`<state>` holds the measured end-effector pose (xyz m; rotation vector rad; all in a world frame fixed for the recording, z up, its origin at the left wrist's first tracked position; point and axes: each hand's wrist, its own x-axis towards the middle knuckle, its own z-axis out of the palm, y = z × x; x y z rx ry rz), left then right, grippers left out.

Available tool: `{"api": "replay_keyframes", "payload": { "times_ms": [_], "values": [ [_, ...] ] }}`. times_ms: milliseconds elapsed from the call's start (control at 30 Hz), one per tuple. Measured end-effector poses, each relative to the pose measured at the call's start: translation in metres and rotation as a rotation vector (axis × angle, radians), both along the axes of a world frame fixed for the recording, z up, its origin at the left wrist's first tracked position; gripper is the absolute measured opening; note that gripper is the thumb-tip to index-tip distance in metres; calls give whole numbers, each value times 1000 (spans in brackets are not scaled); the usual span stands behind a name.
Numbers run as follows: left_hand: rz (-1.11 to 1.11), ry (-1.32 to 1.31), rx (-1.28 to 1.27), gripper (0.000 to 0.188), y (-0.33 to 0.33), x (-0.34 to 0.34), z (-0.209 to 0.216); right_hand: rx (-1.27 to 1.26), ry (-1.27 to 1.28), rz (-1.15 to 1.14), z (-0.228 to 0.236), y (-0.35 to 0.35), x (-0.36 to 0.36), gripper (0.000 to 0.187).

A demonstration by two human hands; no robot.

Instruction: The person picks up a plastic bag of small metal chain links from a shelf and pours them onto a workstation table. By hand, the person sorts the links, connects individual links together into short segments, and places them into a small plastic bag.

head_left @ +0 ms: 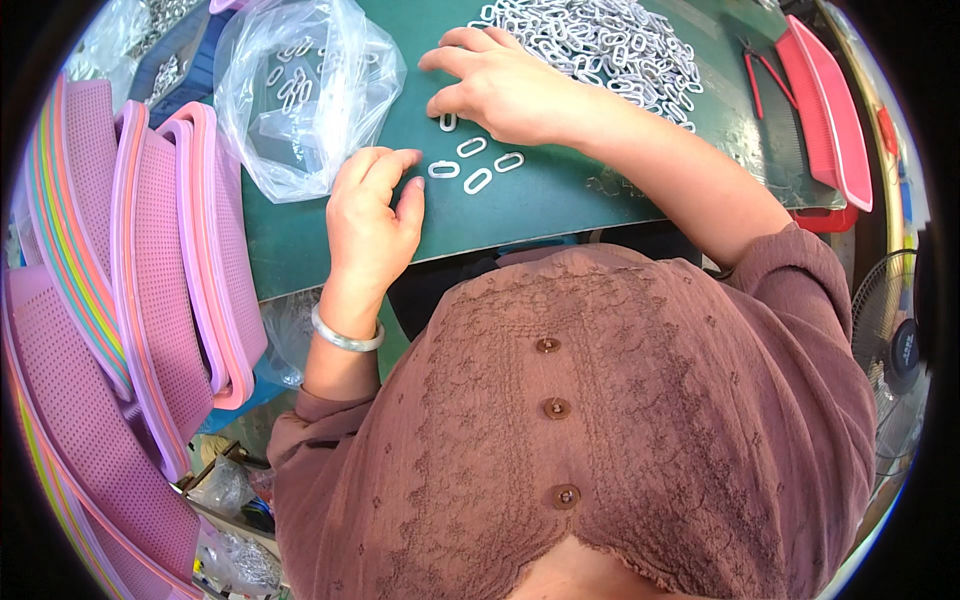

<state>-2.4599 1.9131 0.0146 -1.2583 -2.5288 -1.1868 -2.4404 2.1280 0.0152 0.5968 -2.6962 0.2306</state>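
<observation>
My left hand [372, 208], with a pale bangle [347, 335] at its wrist, rests by the green tabletop's near edge. Its thumb and forefinger are apart, and nothing shows between them. Just right of those fingertips lies a pale oval ring [444, 170], with several more such rings [478, 181] close by. My right hand [492, 90] reaches farther over the table, palm down with fingers spread. Another oval ring [448, 122] lies just below its fingertips; whether they touch is unclear. Behind this hand spreads a large heap of oval rings [610, 45]. Left of both hands, a clear plastic bag [300, 130] holds some rings.
Purple and pink perforated baskets [160, 270] are stacked at the left. On the table's right lie red-handled pliers [755, 85] and a pink tray [825, 120]. A fan [900, 350] stands at the far right. Blue crates [185, 65] sit at the back left.
</observation>
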Motion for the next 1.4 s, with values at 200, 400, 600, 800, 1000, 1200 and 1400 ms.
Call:
{"api": "replay_keyframes", "payload": {
  "times_ms": [200, 400, 600, 800, 1000, 1200, 1400],
  "values": [
    [-25, 85, -91, 22, 6, 3, 2, 7, -55, 61, 7, 2, -6, 11],
    [7, 83, -40, 12, 11, 0, -4, 29, -62, 93, 12, 11, 7, 13],
    [-57, 140, -55, 13, 8, 4, 0, -12, -89, -7, 16, 27, 15, 23],
    [-28, 89, 12, 13, 1, 6, 0, -32, -65, -27, 14, 31, 32, 22],
    [-55, 99, -64, 15, -1, 9, 2, -7, -107, -43, 18, 29, 58, 25],
    [-48, 99, 24, 16, 8, 9, 1, -109, -76, -66, 18, 31, 69, 25],
    [-158, 193, -72, 21, 23, 19, 2, -191, -65, -105, 11, 30, 77, 20]
  ]
}}
